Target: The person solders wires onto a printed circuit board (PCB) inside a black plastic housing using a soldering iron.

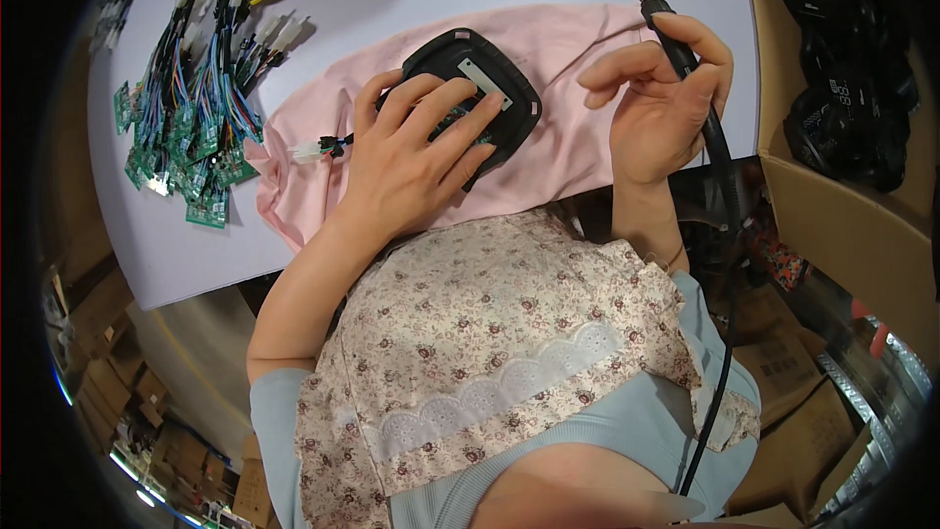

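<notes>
A black plastic housing (pixel 477 88) with a small green circuit board inside lies on a pink cloth (pixel 578 49) spread over the white surface (pixel 176 245). The left hand (pixel 411 152) presses down on it, fingers (pixel 460 113) spread flat across the board. The right hand (pixel 661 103) holds a soldering iron (pixel 685 64) above the cloth, fingers curled around its black handle. A pile of wired circuit boards (pixel 191 108) sits well apart at left; a cardboard box (pixel 852 225) stands at right.
</notes>
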The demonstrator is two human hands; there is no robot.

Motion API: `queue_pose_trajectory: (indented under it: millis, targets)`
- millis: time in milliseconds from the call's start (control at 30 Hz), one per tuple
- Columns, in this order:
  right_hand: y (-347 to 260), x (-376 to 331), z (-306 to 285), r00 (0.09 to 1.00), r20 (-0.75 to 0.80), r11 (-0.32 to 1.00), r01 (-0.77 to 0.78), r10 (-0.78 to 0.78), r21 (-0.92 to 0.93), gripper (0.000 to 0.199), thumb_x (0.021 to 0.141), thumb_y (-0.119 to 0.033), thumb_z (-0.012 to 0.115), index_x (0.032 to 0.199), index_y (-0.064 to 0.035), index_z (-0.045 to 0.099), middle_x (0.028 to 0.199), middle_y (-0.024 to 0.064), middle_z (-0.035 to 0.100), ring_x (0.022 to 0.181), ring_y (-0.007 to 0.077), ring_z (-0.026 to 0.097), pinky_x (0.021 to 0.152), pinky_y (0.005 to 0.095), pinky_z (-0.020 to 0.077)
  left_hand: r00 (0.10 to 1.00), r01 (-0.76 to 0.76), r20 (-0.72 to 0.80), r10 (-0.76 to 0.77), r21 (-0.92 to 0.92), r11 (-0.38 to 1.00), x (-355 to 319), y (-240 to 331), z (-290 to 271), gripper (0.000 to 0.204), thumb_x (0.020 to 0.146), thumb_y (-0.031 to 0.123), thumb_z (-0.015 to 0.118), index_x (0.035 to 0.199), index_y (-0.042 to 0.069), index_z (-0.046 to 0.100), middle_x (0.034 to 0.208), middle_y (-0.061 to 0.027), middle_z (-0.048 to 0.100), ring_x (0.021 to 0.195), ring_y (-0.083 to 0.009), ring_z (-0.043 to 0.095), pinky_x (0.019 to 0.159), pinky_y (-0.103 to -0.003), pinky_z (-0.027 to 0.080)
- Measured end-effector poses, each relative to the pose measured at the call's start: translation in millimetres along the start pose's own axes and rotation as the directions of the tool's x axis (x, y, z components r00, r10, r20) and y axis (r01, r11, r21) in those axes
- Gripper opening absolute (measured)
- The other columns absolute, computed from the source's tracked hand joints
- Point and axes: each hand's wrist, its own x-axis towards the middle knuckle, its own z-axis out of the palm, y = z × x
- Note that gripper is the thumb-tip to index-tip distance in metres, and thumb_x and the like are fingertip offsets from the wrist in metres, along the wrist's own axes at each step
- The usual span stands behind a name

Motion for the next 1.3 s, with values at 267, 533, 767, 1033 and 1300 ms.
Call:
queue_pose_trajectory:
  millis: [267,533,767,1033,1300]
  targets:
    - [0,-7,-1,0.996,-0.069,0.997,-0.046,0.05,0.068,0.069,0.104,-0.064,0.031,0.12,0.0,0.054,0.066,0.0093,0.057,0.05,0.014,0.046,0.049,0.0263,0.0336,0.999,0.022,0.035,-0.022,0.001,1.0,0,1,1,0.044,0.085,0.027,0.074,0.128,0.018,0.071,0.112,0.0003,0.064,0.109,-0.0223,0.055,0.108,-0.048,0.033]
    - [4,-11,8,0.989,-0.042,0.965,-0.131,0.144,0.225,0.02,0.103,-0.016,0.061,0.111,-0.0033,0.047,0.064,0.0032,0.049,0.054,0.0095,0.042,0.051,0.0247,0.0307,0.999,0.028,0.036,-0.029,0.016,0.999,-1,0,2,0.043,0.084,0.026,0.074,0.126,0.02,0.071,0.108,0.0017,0.065,0.108,-0.0217,0.055,0.111,-0.05,0.029]
    - [20,-15,8,0.997,-0.071,0.999,0.008,-0.012,-0.049,0.016,0.102,-0.013,0.058,0.097,-0.0038,0.046,0.071,0.006,0.054,0.055,0.0081,0.042,0.052,0.0221,0.0356,0.999,0.035,0.025,-0.035,0.004,0.999,-3,-1,3,0.043,0.084,0.025,0.074,0.126,0.02,0.071,0.111,-0.0002,0.062,0.111,-0.023,0.054,0.111,-0.05,0.028]
    - [31,-15,13,0.995,-0.071,0.998,0.065,-0.065,-0.001,0.019,0.096,-0.007,0.066,0.092,-0.005,0.048,0.071,-0.0002,0.052,0.06,0.0043,0.039,0.056,0.0215,0.0335,0.998,0.055,-0.026,-0.055,-0.008,0.998,-1,0,6,0.037,0.081,0.024,0.075,0.118,0.021,0.072,0.106,0.0016,0.061,0.105,-0.0195,0.056,0.11,-0.052,0.029]
    - [32,-15,12,0.996,-0.092,0.999,0.024,-0.021,0.029,0.018,0.095,-0.006,0.065,0.09,-0.0047,0.048,0.071,-0.0006,0.05,0.061,0.0038,0.039,0.056,0.0209,0.0342,0.999,0.041,-0.017,-0.042,-0.024,0.999,0,0,5,0.037,0.081,0.022,0.074,0.117,0.017,0.072,0.123,0.0033,0.065,0.112,-0.0185,0.057,0.111,-0.051,0.028]
